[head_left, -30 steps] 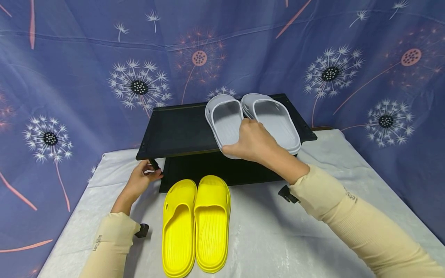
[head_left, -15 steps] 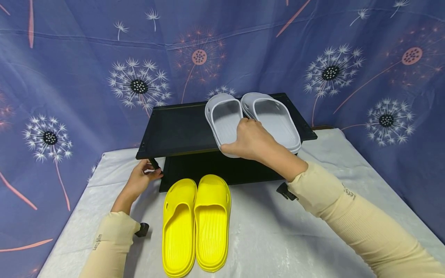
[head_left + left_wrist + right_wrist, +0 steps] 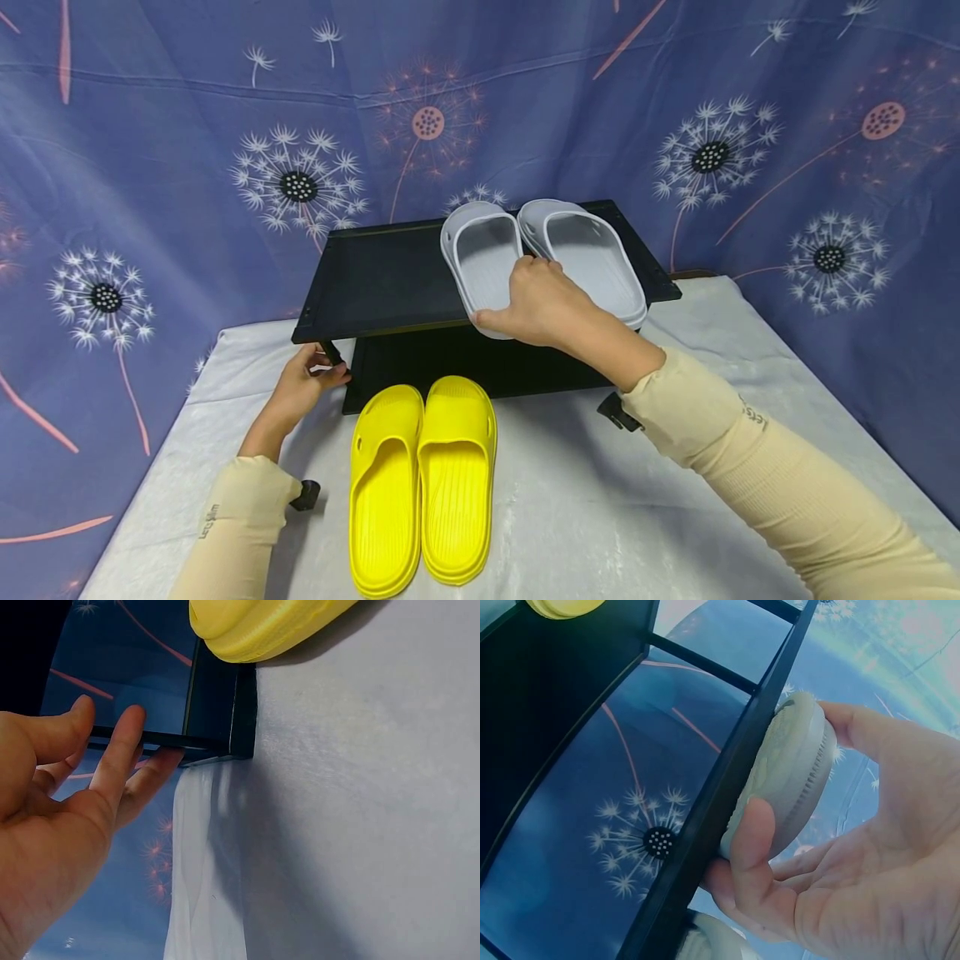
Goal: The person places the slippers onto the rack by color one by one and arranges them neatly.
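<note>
A pair of grey clogs lies side by side on the top shelf of a black two-tier shoe rack [image 3: 382, 275]. My right hand [image 3: 551, 304] grips the left grey clog [image 3: 483, 258] by its heel, thumb on one side and fingers on the other. In the right wrist view this clog [image 3: 799, 765] sits at the shelf's edge. The right grey clog [image 3: 600, 267] is partly behind the hand. My left hand [image 3: 300, 387] holds the rack's left front post [image 3: 331, 353], with fingers at the bar in the left wrist view. Yellow slippers [image 3: 453, 492] stand in front.
A white cloth [image 3: 600, 517] covers the table under the rack. Behind hangs a blue curtain [image 3: 525, 108] with a dandelion print. The rack's lower shelf [image 3: 480, 367] is dark, and the yellow slippers' toes reach its front edge.
</note>
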### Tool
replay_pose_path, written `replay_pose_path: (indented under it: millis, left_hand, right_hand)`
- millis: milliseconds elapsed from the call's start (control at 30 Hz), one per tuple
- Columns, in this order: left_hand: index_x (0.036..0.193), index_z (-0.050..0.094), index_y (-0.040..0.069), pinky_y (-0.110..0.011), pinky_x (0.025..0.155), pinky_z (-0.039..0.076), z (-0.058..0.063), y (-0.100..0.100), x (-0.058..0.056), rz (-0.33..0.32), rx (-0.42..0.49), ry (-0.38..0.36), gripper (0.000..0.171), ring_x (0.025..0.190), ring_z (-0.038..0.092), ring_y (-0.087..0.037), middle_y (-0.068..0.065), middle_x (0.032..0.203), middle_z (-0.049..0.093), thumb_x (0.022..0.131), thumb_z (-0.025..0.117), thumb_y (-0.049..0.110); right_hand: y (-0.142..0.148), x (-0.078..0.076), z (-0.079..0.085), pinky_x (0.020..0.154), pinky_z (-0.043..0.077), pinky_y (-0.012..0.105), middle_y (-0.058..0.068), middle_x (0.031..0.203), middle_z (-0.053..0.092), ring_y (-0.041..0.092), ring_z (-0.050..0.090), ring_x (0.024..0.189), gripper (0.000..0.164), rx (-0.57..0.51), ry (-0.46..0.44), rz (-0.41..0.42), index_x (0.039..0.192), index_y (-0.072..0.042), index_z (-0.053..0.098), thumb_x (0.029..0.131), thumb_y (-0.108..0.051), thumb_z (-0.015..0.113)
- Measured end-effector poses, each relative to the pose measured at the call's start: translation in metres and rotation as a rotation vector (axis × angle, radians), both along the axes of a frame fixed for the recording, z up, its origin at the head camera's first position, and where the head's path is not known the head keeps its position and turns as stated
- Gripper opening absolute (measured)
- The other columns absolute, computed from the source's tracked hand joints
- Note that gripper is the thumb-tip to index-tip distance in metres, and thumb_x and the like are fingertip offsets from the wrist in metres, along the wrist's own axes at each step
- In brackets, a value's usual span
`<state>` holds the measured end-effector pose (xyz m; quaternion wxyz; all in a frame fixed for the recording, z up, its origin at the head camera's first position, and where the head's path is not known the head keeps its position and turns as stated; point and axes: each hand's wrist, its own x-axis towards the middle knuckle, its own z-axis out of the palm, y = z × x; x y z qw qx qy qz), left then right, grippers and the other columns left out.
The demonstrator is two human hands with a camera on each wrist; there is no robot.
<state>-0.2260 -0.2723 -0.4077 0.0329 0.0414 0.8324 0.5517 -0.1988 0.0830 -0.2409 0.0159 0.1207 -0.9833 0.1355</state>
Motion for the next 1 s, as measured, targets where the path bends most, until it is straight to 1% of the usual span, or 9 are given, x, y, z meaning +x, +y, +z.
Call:
replay_pose_path:
  millis: [267,367,467,567,667,800,967,1000]
  left_hand:
    - [0.113,0.042,-0.003,-0.048,0.091,0.051,0.0,0.0,0.0,-0.001,0.0,0.006,0.025,0.102,0.061,-0.046,-0.021,0.108,0.044,0.094,0.058,-0.002]
    - [0.113,0.042,-0.004,-0.048,0.091,0.051,0.001,0.001,0.001,0.0,0.011,0.012,0.026,0.1,0.062,-0.046,-0.021,0.107,0.045,0.093,0.058,-0.002]
    - [0.113,0.042,-0.005,-0.047,0.09,0.051,0.002,0.001,0.002,0.0,0.004,0.021,0.026,0.1,0.063,-0.044,-0.021,0.107,0.045,0.093,0.058,-0.002]
    - [0.115,0.042,-0.004,-0.046,0.091,0.051,0.003,0.001,0.003,0.004,-0.003,0.017,0.027,0.1,0.064,-0.042,-0.021,0.109,0.046,0.094,0.058,0.0]
    - [0.116,0.042,-0.004,-0.046,0.091,0.051,0.003,0.001,0.003,0.005,-0.001,0.012,0.027,0.101,0.063,-0.041,-0.02,0.11,0.045,0.094,0.058,0.0]
    - [0.116,0.041,-0.004,-0.046,0.091,0.051,0.003,0.001,0.003,0.008,0.009,0.007,0.027,0.101,0.063,-0.04,-0.02,0.11,0.044,0.094,0.058,-0.001]
    - [0.119,0.04,-0.004,-0.045,0.092,0.051,0.003,0.001,0.003,0.001,0.013,0.006,0.031,0.1,0.065,-0.037,-0.02,0.111,0.044,0.094,0.058,0.001]
    - [0.12,0.04,-0.004,-0.045,0.092,0.051,0.003,0.001,0.003,-0.002,0.013,0.007,0.031,0.101,0.065,-0.036,-0.02,0.112,0.044,0.094,0.058,0.001]
  right_hand:
    - [0.003,0.001,0.001,0.084,0.049,0.046,0.025,0.121,0.054,0.035,0.05,0.104,0.094,-0.006,-0.055,-0.02,0.127,0.011,0.046,0.08,-0.069,0.061]
    - [0.004,0.003,0.001,0.087,0.048,0.048,0.026,0.123,0.053,0.037,0.05,0.107,0.096,-0.017,-0.049,-0.034,0.131,0.011,0.043,0.081,-0.069,0.059]
    - [0.005,0.006,0.002,0.091,0.046,0.051,0.026,0.126,0.051,0.039,0.05,0.11,0.096,-0.034,-0.037,-0.047,0.135,0.011,0.039,0.084,-0.069,0.055]
    - [0.008,0.009,0.003,0.094,0.045,0.052,0.026,0.129,0.049,0.04,0.049,0.113,0.093,-0.061,-0.024,-0.058,0.138,0.01,0.037,0.088,-0.067,0.049]
    - [0.012,0.012,0.005,0.096,0.044,0.053,0.025,0.132,0.047,0.039,0.05,0.115,0.09,-0.099,-0.004,-0.066,0.14,0.008,0.036,0.09,-0.067,0.045]
    - [0.017,0.018,0.008,0.097,0.043,0.053,0.023,0.133,0.048,0.037,0.051,0.116,0.086,-0.164,0.042,-0.061,0.141,0.005,0.038,0.091,-0.064,0.047]
    - [0.024,0.026,0.009,0.103,0.04,0.052,0.02,0.141,0.046,0.036,0.048,0.125,0.077,-0.238,0.105,-0.041,0.14,0.003,0.042,0.093,-0.058,0.05]
    - [0.025,0.028,0.009,0.103,0.04,0.051,0.019,0.14,0.047,0.035,0.049,0.124,0.074,-0.253,0.123,-0.035,0.138,0.003,0.044,0.094,-0.056,0.051]
